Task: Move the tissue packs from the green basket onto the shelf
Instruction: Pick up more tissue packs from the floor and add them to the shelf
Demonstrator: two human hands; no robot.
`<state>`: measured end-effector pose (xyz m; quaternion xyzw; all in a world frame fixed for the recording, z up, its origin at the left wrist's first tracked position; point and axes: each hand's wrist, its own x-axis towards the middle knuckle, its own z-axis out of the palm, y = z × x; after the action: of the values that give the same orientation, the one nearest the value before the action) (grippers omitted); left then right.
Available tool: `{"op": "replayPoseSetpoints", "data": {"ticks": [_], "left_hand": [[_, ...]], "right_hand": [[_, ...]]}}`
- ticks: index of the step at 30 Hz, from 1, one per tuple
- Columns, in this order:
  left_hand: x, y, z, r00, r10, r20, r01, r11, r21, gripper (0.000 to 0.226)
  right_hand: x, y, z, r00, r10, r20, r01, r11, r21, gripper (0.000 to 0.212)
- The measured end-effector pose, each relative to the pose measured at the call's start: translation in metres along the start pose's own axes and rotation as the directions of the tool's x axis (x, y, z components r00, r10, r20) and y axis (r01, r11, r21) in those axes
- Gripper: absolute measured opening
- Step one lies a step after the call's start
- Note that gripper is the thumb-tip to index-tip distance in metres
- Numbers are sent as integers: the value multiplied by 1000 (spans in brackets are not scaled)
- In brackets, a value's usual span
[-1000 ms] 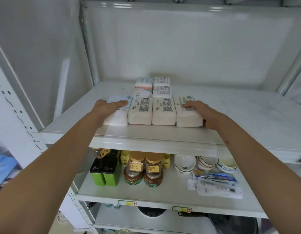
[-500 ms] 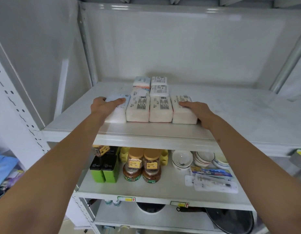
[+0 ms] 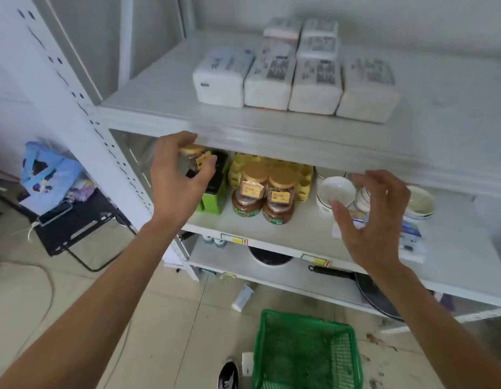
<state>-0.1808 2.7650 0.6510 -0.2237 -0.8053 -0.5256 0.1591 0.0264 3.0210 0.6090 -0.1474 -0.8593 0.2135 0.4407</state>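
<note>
1. Head view, top: the tissue packs (image 3: 297, 77) sit on the top shelf (image 3: 165, 96), 4 side by side along the front and more stacked behind them. How many are behind I cannot count, since the picture is soft there.
2. Head view, middle: my left hand (image 3: 176, 181) and right hand (image 3: 375, 220) hang well apart in front of the lower shelf, fingers loosely curled, gripping nothing.
3. My left hand is in front of the jars (image 3: 264, 192) and my right is in front of the bowls (image 3: 336, 192). I cannot tell whether either hand touches them.
4. Head view, bottom: the green basket (image 3: 308, 349) stands on the floor below my hands and looks empty, so I judge the job is about done.
5. Risk: lowering my arms carelessly could clip a bowl or jar and knock it off. The rightmost pack sits close to the shelf edge, so a bump could tip it.
</note>
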Motion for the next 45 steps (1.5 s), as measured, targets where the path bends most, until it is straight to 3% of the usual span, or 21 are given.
{"op": "replayPoseSetpoints", "data": {"ticks": [3, 6, 10, 16, 20, 24, 29, 34, 39, 42, 45], "left_hand": [[-69, -38, 9, 996, -29, 84, 21, 996, 88, 33], [-144, -86, 27, 950, -126, 286, 64, 974, 216, 33], [-233, -140, 50, 843, -293, 451, 162, 938, 306, 26], [-327, -212, 75, 635, -536, 557, 369, 843, 391, 20], [-380, -282, 92, 504, -630, 590, 428, 776, 463, 14], [-431, -366, 114, 424, -689, 588, 485, 721, 496, 15], [-476, -478, 158, 401, -702, 588, 505, 705, 498, 19], [-503, -590, 237, 359, -721, 593, 472, 688, 551, 27], [-497, -670, 328, 335, -760, 557, 455, 648, 610, 60], [-495, -699, 374, 323, -776, 541, 447, 629, 636, 80], [-497, -714, 409, 374, -760, 531, 358, 646, 674, 91]], "right_hand": [[-80, 10, 26, 962, 68, 265, -63, 998, -25, 49], [-154, 25, 48, 851, 121, 511, -98, 993, -72, 49], [-242, 42, 69, 542, 260, 799, -150, 966, -213, 48], [-352, 51, 99, 64, 409, 910, -183, 901, -392, 43], [-424, 55, 145, -102, 458, 883, -228, 853, -469, 44], [-491, 69, 215, -152, 438, 886, -238, 854, -463, 44], [-561, 104, 316, -203, 379, 903, -205, 885, -417, 40], [-610, 159, 415, -220, 436, 872, -167, 864, -474, 42], [-643, 211, 489, -202, 538, 819, -73, 825, -560, 47], [-664, 229, 529, -271, 582, 767, -13, 794, -608, 57], [-686, 251, 557, -304, 637, 708, 96, 760, -643, 53]]}}
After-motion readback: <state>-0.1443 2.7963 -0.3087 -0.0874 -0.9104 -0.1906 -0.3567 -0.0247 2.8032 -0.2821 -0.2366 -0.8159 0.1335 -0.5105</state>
